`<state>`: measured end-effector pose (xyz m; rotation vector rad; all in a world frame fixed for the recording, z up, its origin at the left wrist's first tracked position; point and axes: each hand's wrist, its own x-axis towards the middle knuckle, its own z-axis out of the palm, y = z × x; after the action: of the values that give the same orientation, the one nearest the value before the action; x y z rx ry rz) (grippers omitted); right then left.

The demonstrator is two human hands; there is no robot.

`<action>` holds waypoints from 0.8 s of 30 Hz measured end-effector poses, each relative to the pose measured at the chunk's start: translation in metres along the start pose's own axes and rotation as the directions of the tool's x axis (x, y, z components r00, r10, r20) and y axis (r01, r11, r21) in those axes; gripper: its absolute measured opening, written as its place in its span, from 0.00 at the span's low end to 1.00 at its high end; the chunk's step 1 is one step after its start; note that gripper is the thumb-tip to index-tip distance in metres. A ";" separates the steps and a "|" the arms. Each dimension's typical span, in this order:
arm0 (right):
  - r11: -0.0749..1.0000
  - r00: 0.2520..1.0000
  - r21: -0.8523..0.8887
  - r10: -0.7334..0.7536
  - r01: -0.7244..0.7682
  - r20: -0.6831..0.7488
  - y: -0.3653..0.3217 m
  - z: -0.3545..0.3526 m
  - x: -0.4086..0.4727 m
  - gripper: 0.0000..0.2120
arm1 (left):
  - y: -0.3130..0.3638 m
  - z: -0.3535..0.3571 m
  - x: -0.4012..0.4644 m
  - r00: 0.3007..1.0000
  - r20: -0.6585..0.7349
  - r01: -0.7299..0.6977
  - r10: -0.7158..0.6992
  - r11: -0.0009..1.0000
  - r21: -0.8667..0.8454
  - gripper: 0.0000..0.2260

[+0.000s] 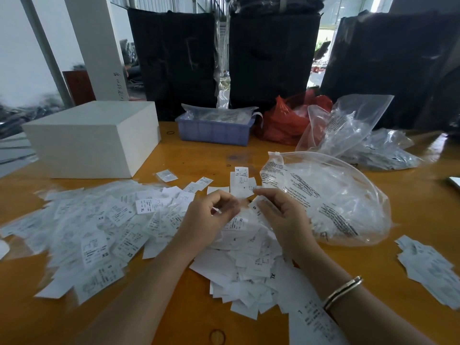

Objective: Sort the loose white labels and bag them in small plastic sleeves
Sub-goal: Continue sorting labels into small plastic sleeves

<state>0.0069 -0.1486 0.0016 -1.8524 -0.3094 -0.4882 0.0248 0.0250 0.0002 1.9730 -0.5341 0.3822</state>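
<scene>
On the orange table (174, 155) lie heaps of loose white labels (99, 235), mostly unsorted. Both hands, left (209, 215) and right (281, 215), pinch labels between curled fingers. Small sleeves wait inside the big clear bag (336, 202).

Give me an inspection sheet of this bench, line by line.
Surface: orange wooden table, glossy.
Job's things: loose labels heaped across the front; big clear bag of sleeves on the right.
Clutter: white box, blue tray, red bag, more clear bags at the back.
Hands: left hand and right hand together pinch a small sleeve above the heap; bangle on right wrist.
Cables: nothing seen.
Surroundings: black bundles behind the table.
</scene>
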 end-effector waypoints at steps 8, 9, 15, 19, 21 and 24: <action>0.984 0.986 -0.128 -0.111 0.127 0.127 0.003 0.000 0.001 0.17 | -0.003 0.001 0.000 0.994 0.106 -0.001 0.000 1.000 0.013 0.09; 0.979 0.982 -0.155 -0.111 0.134 0.150 0.003 0.001 0.001 0.18 | -0.003 0.001 0.000 0.994 0.108 0.005 -0.006 1.000 0.003 0.07; 0.878 0.930 -0.364 -0.203 0.312 0.307 0.004 0.006 -0.005 0.25 | -0.004 0.002 0.000 0.986 0.168 0.027 -0.021 0.999 -0.034 0.04; 0.992 0.985 -0.102 -0.059 0.076 0.164 0.003 0.006 -0.004 0.30 | -0.003 0.000 0.002 0.995 0.054 0.093 -0.086 0.984 -0.154 0.02; 1.000 0.997 0.010 0.017 -0.018 0.081 0.004 0.001 -0.001 0.24 | -0.004 -0.001 0.004 0.991 -0.026 0.121 -0.130 0.967 -0.224 0.03; 0.996 0.998 0.069 0.046 -0.049 0.047 0.004 -0.004 0.001 0.15 | -0.003 -0.003 0.005 0.988 -0.041 0.136 -0.149 0.964 -0.228 0.05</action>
<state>0.0089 -0.1537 -0.0003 -1.7998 -0.3085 -0.3986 0.0301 0.0280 0.0014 1.7637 -0.3780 0.2745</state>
